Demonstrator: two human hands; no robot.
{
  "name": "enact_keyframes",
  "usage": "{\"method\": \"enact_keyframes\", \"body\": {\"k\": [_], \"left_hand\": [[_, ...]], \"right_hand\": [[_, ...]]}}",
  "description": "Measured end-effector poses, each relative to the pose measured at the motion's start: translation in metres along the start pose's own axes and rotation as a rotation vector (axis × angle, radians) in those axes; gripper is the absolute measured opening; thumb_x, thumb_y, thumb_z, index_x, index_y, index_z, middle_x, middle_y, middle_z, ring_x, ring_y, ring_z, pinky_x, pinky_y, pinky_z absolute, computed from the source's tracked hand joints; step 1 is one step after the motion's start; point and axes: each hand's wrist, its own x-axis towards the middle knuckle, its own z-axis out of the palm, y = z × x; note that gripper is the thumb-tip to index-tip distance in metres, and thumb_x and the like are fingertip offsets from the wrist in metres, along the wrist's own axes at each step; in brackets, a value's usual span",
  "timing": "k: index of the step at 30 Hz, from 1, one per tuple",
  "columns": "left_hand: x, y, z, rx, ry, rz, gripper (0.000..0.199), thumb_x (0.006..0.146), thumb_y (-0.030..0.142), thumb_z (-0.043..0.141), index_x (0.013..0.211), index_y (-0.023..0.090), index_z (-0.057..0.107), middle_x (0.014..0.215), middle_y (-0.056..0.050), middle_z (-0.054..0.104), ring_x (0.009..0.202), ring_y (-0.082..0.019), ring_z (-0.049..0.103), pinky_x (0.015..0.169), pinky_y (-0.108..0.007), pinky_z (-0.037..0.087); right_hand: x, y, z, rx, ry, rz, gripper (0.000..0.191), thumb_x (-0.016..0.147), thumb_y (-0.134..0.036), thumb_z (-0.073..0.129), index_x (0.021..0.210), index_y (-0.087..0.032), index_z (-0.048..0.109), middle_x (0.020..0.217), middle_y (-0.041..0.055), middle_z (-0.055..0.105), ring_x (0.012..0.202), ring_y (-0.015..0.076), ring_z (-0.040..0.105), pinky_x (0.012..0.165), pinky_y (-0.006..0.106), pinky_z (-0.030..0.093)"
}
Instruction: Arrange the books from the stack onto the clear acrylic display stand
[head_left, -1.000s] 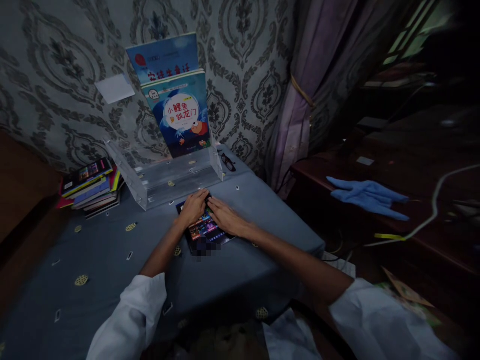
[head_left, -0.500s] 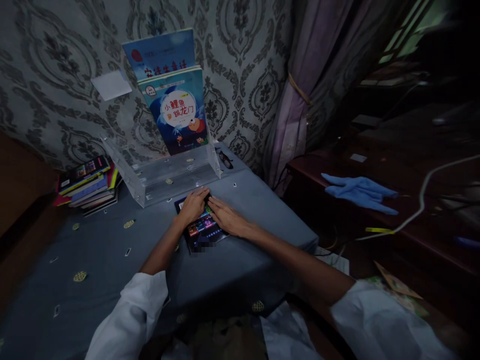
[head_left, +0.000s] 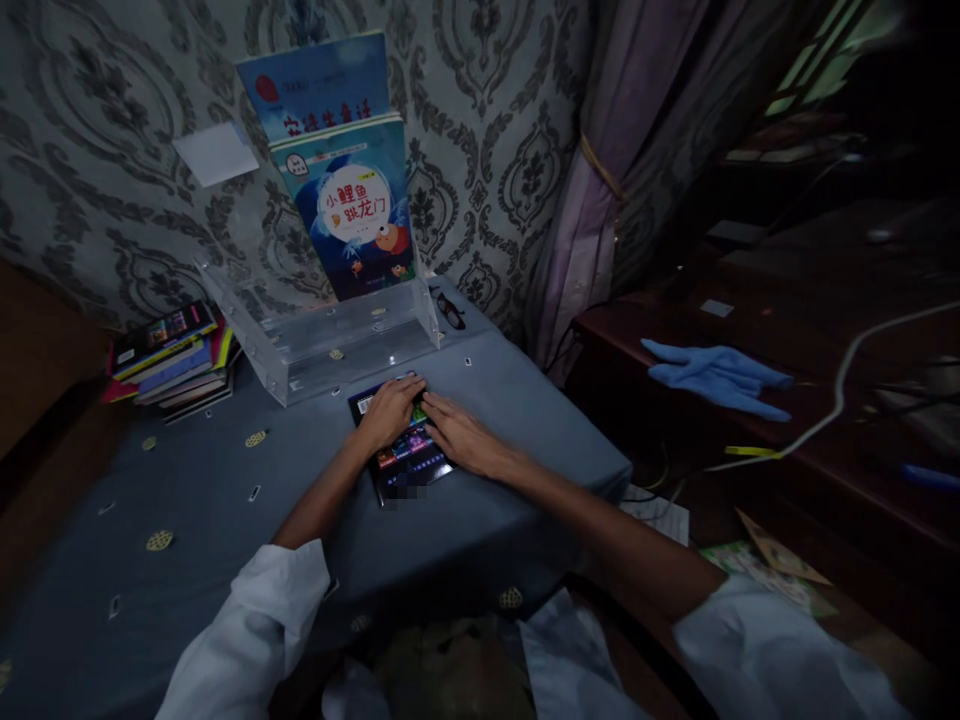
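A dark book (head_left: 405, 468) with colourful pictures lies flat on the blue-grey cloth of the table (head_left: 300, 520). My left hand (head_left: 391, 410) rests palm down on its upper part, fingers laid flat. My right hand (head_left: 459, 432) lies over the book's right side, its fingers stretched toward the left hand's fingertips. Neither hand grips anything. Behind the hands stands a clear acrylic rack (head_left: 345, 335), with a blue picture book (head_left: 356, 215) upright in it and a second blue book (head_left: 315, 85) behind that one.
Several books are stacked (head_left: 176, 360) at the left by the wall. Glasses (head_left: 451, 312) lie right of the rack. Blue gloves (head_left: 716, 375) and a pale cable (head_left: 844, 385) are on the dark red surface at the right. A white paper (head_left: 216, 153) is on the patterned wall.
The view has shifted slightly. My right hand has slid a little to the right over the book, while my left hand stays on its upper part.
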Motion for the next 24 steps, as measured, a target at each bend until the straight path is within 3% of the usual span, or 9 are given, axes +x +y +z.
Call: {"method": "enact_keyframes", "body": {"k": [4,7,9,11,18,24], "left_hand": [[-0.003,0.004,0.0,0.009,-0.004,-0.006,0.052,0.089,0.003,0.042,0.138,0.013,0.057,0.145,-0.011,0.057,0.141,-0.022,0.046,0.117,-0.043,0.037],[-0.003,0.006,-0.001,0.009,0.001,-0.014,0.053,0.088,0.002,0.042,0.137,0.014,0.058,0.145,-0.011,0.057,0.14,-0.022,0.047,0.117,-0.044,0.037],[-0.002,0.006,-0.002,0.007,0.003,-0.011,0.053,0.088,0.002,0.042,0.137,0.013,0.058,0.145,-0.012,0.057,0.14,-0.023,0.048,0.117,-0.044,0.037],[-0.002,0.006,-0.003,0.009,0.001,-0.005,0.053,0.087,0.001,0.042,0.136,0.012,0.058,0.144,-0.012,0.057,0.14,-0.023,0.048,0.117,-0.044,0.038],[-0.006,0.01,0.001,0.005,0.011,0.049,0.05,0.088,0.004,0.043,0.134,0.012,0.06,0.142,-0.012,0.06,0.138,-0.022,0.05,0.116,-0.043,0.04],[-0.016,0.024,0.0,-0.023,0.012,0.078,0.046,0.091,0.007,0.044,0.132,0.013,0.061,0.14,-0.011,0.061,0.137,-0.021,0.052,0.116,-0.041,0.04]], "right_hand": [[-0.013,0.004,-0.015,0.074,-0.082,-0.049,0.063,0.102,-0.048,0.041,0.15,-0.007,0.041,0.158,0.0211,0.038,0.149,0.0314,0.031,0.123,0.052,0.029],[-0.028,0.011,-0.029,0.14,-0.187,-0.102,0.082,0.091,-0.064,0.057,0.155,-0.016,0.036,0.162,0.0161,0.032,0.151,0.0319,0.026,0.124,0.051,0.026],[-0.035,0.017,-0.035,0.181,-0.246,-0.119,0.092,0.084,-0.067,0.065,0.156,-0.019,0.033,0.164,0.0145,0.028,0.152,0.0323,0.023,0.124,0.051,0.024],[-0.039,0.021,-0.037,0.219,-0.269,-0.119,0.09,0.085,-0.065,0.065,0.157,-0.02,0.032,0.165,0.0136,0.026,0.152,0.0307,0.022,0.125,0.049,0.023],[-0.038,0.025,-0.032,0.285,-0.222,-0.113,0.079,0.089,-0.057,0.066,0.154,-0.022,0.039,0.163,0.0137,0.032,0.15,0.0301,0.028,0.123,0.051,0.025],[-0.041,0.027,-0.025,0.273,-0.131,-0.118,0.075,0.086,-0.055,0.07,0.15,-0.023,0.045,0.157,0.0145,0.042,0.145,0.0304,0.039,0.12,0.052,0.034]]}}
